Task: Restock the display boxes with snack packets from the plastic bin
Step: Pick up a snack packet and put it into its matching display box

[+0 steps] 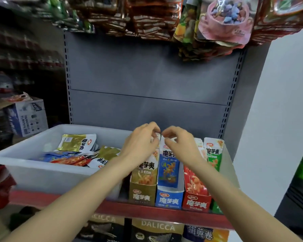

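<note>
head view: both hands pinch packet tops above the blue display box (169, 198); left hand (140, 143), right hand (179, 144), fingers curled tight. more packets wait in the plastic bin (24, 165). a rough push could bend packets or tip the box.

The gold display box (142, 194), blue display box (168, 198) and red display box (196, 201) each read 魔芋爽 — as do their packets. Below the shelf, a dark package (157, 230) reads DALICCA — its neighbour (205, 234) 蛋黄卷.
</note>
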{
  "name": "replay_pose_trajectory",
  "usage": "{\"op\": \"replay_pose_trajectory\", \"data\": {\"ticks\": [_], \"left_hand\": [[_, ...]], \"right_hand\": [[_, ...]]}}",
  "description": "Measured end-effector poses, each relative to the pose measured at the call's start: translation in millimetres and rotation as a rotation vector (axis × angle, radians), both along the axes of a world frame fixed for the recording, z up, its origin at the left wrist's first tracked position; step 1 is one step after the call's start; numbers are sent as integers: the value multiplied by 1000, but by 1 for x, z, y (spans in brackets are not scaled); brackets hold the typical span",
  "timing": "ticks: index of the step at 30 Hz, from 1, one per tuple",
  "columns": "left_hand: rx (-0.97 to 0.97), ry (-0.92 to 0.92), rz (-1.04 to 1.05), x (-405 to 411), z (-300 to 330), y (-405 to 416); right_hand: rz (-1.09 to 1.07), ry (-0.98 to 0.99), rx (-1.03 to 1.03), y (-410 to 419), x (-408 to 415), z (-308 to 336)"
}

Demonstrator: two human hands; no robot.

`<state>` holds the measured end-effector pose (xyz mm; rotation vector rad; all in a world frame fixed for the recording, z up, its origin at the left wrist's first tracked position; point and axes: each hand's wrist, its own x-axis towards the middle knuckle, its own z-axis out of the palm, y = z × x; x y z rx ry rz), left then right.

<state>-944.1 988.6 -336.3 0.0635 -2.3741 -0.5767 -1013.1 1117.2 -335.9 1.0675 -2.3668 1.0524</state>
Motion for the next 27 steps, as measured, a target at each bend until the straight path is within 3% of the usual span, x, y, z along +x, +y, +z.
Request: {"op": "replay_pose_trajectory", "data": {"ticks": [7, 16, 20, 27], "left_hand": [[129, -158, 256, 54, -6, -121], [40, -634, 429, 85, -19, -226], [-29, -863, 427, 84, -23, -239], [7, -821, 372, 82, -29, -249]], "right_hand": [[214, -68, 17, -121, 38, 1], [325, -199, 639, -229, 58, -21], [288, -249, 740, -240, 52, -28], [281, -310, 787, -236, 46, -33]]}}
